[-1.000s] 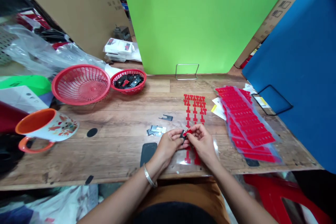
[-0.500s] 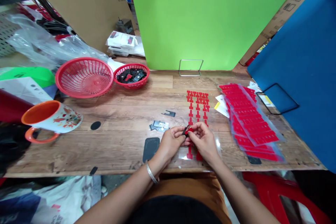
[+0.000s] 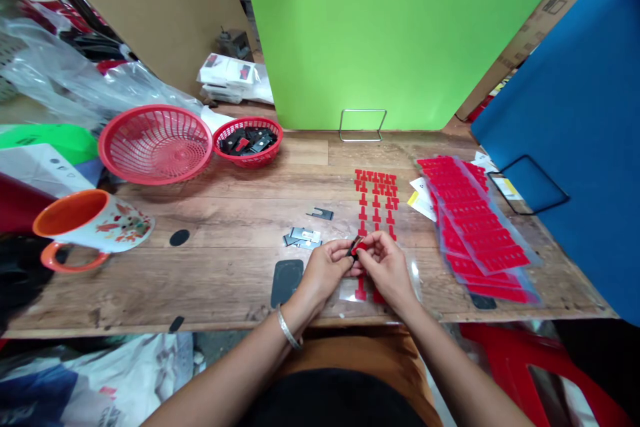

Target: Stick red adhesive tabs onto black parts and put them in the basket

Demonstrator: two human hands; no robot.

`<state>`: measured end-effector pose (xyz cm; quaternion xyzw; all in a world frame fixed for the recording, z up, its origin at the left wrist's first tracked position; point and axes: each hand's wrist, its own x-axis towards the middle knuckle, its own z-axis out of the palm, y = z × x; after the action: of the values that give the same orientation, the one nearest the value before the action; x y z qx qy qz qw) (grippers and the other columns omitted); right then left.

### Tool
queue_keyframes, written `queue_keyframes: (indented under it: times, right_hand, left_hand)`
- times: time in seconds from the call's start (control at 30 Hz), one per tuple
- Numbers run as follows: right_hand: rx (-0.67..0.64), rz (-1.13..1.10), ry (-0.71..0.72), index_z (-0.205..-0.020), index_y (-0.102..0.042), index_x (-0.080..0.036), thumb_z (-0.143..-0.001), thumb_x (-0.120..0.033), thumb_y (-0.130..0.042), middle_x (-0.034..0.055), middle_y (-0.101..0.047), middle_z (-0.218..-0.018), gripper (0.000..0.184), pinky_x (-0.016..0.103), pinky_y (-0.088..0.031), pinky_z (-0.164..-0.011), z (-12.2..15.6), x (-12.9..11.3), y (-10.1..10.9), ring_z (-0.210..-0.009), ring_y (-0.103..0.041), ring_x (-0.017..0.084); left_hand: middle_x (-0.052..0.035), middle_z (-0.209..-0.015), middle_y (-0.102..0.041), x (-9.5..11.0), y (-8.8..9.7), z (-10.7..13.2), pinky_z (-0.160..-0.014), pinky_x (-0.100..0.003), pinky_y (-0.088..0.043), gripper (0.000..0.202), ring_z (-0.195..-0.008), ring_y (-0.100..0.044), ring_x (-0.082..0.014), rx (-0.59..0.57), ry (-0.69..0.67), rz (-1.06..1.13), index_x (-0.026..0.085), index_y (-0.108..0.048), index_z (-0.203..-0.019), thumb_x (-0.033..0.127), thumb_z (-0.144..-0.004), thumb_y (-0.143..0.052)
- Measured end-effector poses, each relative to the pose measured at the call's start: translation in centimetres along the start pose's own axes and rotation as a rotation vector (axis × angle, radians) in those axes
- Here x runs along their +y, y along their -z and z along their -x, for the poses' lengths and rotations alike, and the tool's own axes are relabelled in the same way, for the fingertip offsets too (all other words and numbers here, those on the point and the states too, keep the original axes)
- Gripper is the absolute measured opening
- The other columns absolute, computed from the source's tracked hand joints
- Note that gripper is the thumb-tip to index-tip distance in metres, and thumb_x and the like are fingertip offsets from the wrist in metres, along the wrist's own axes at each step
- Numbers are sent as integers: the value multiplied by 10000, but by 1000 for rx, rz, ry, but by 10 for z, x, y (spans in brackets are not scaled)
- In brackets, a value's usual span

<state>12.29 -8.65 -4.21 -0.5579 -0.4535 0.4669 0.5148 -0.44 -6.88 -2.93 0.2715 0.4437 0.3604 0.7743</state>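
My left hand (image 3: 324,270) is closed on a small dark plate (image 3: 355,244), above the lower part of a clear sheet. Meeting it from the other side, my right hand (image 3: 389,270) pinches a small red sticker (image 3: 360,248) against the plate. The fingers hide most of both pieces. Beneath my hands lies the clear sheet with rows of red T-shaped stickers (image 3: 377,216). Left of my hands are a few overlapping grey metal plates (image 3: 306,235) and, a little farther back, a single notched plate (image 3: 321,213).
Stacked red sticker sheets (image 3: 480,220) lie on the right by a black wire stand (image 3: 543,177). A small red basket (image 3: 250,159) holds several dark plates, beside a larger red basket (image 3: 155,177). An orange-and-white mug (image 3: 123,223) stands left. A green board (image 3: 400,33) rises behind.
Both hands stay together over the sheet, with only a slight shift of the fingers on the dark plate and red sticker. The whole view has moved slightly.
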Motion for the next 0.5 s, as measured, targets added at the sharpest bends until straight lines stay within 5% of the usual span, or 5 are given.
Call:
queue_keyframes:
  times: [0.5]
  right_hand:
    - [30,46,44,-819,-506,-214,-771,-227,-621,-40,-540,-700,125,209,-425,-492,1,4,-2,-555,-514,105]
  left_hand:
    - [-92,-884,-714,-1,-1,0,-715,-229,-545,282,-695,-681,-134,3,5,-4,85,-619,-994,14,-721,-610]
